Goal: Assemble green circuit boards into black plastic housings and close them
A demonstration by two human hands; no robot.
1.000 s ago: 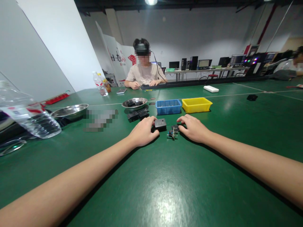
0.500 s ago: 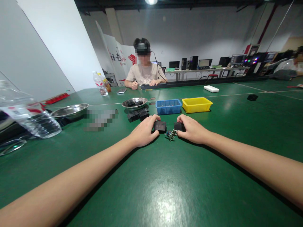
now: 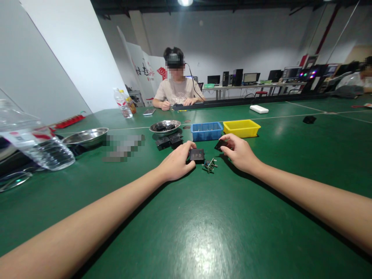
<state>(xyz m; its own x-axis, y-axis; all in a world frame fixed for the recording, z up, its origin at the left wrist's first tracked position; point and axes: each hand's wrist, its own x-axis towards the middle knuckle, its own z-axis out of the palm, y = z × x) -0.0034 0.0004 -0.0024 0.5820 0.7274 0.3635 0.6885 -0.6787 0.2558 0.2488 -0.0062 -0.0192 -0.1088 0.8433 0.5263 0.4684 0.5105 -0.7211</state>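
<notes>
My left hand [image 3: 178, 162] is closed on a black plastic case [image 3: 197, 155] marked "SPD", holding it by its left side at the table top. Close to the case's right lies a small circuit board [image 3: 210, 166] with several parts on it, touched by neither hand. My right hand [image 3: 238, 153] pinches a second black plastic piece [image 3: 221, 145] between thumb and fingers, tilted and apart from the board. Part of that piece is hidden behind my fingers.
Beyond my hands stand a blue bin [image 3: 207, 131], a yellow bin [image 3: 241, 128] and a steel dish [image 3: 165, 127] of black parts. Black cases [image 3: 170, 142] lie before the dish. At left are a large water bottle [image 3: 37, 135] and another metal dish [image 3: 86, 138]. A person [image 3: 178, 89] sits opposite.
My right hand has lifted the black piece up and away from the circuit board, turning it. The lettering on the left case now shows more clearly; my left hand has stayed put.
</notes>
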